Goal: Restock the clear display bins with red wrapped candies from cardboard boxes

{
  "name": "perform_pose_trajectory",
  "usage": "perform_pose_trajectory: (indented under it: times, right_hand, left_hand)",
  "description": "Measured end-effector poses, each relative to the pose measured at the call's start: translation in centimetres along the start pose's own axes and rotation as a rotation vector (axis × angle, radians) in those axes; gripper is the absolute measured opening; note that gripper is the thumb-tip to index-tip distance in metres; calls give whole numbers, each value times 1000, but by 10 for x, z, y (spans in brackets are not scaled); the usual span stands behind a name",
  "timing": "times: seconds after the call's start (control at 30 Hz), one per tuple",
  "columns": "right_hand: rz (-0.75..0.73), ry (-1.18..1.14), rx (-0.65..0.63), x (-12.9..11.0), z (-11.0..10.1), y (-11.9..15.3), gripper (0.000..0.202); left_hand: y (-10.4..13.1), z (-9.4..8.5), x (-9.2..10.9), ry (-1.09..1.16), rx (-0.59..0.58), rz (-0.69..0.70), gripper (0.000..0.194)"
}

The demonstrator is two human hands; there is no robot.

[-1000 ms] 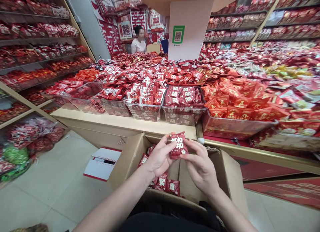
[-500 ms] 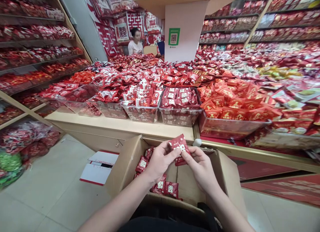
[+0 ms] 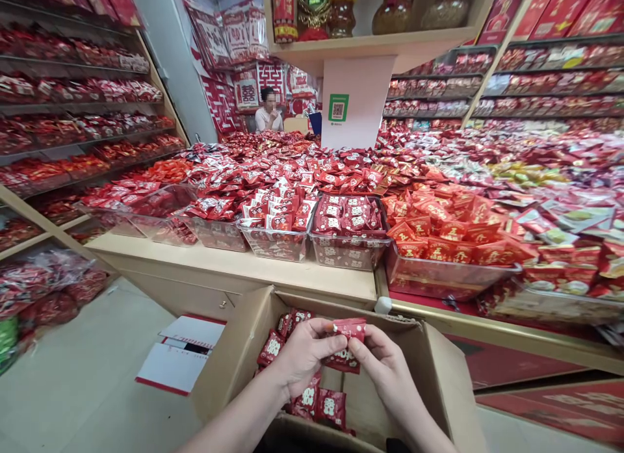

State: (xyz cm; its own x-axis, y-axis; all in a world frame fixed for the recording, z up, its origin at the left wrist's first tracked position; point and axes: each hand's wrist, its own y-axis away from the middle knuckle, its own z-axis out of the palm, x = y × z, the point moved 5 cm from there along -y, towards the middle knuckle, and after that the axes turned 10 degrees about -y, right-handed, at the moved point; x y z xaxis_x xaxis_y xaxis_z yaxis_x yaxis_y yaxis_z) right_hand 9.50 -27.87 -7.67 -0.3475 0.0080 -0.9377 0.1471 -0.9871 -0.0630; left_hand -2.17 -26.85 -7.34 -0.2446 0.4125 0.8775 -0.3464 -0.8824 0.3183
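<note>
Between my two hands is a dark red candy packet with white lettering. My left hand pinches its left side between thumb and fingers, and my right hand pinches the right side. Both hands are over an open cardboard box. Inside the box, similar red packets lie along the left and front; my left hand and forearm hide some of them. Past the box, a clear plastic bin on the counter holds packets of the same look in rows.
More bins run along the wooden counter, among them one of orange-red packets. A white box with red edges stands on the floor at left. Stocked shelves rise on the left. A person is at the back.
My view has tilted up, so a shelf with jars shows at the top. The packet in my hands has tipped, its top edge now folded toward me. Both hands still grip it.
</note>
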Motion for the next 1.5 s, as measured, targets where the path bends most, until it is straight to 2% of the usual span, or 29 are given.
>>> perform_pose_trajectory:
  times: [0.1,0.2,0.3,0.47,0.63,0.87,1.0,1.07,1.13,1.2,1.3,1.37,1.43,1.5]
  right_hand:
    - [26,-37,70,5,-1,0,18]
    - [64,-24,97,6,-6,-4,16]
    - [58,4,121,-1,-13,-10,18]
    - [54,-159,148,-5,-15,-17,17]
    - [83,-295,198,-1,-11,-16,13]
    - [134,-203,180,1,-10,-20,22]
    - [166,-259,198,6,-11,-20,20]
    - [196,-272,165,9,-9,-19,19]
    - [217,-186,112,8,-7,-21,21]
    - [184,-27,74,-6,-8,-30,24]
    - [6,225,80,-53,-14,-63,25]
    - [-155,394,136,-95,-21,-100,24]
    - [-284,531,217,-131,-30,-148,21]
    - [-295,534,286,-148,-38,-203,16]
  left_hand:
    - [1,-2,-1,16,27,-11,30]
    - [-1,-5,2,-98,43,-29,27]
    - [-8,-8,14,-208,84,39,25]
    - [-15,-7,22,-113,112,90,29]
    - [-13,-5,23,-125,97,171,43]
    - [-13,-11,23,-442,91,244,46]
    - [-12,-13,20,-421,123,208,47]
    - [-12,-14,20,-401,139,207,46]
    - [-11,-16,23,-365,149,220,46]
    - [-9,-21,28,-288,159,249,47]
    - [-5,-34,33,-252,193,264,42]
    - [-3,-47,29,-330,211,198,35]
    - [0,-61,15,-423,216,106,31]
    - [1,-75,-6,-489,209,45,29]
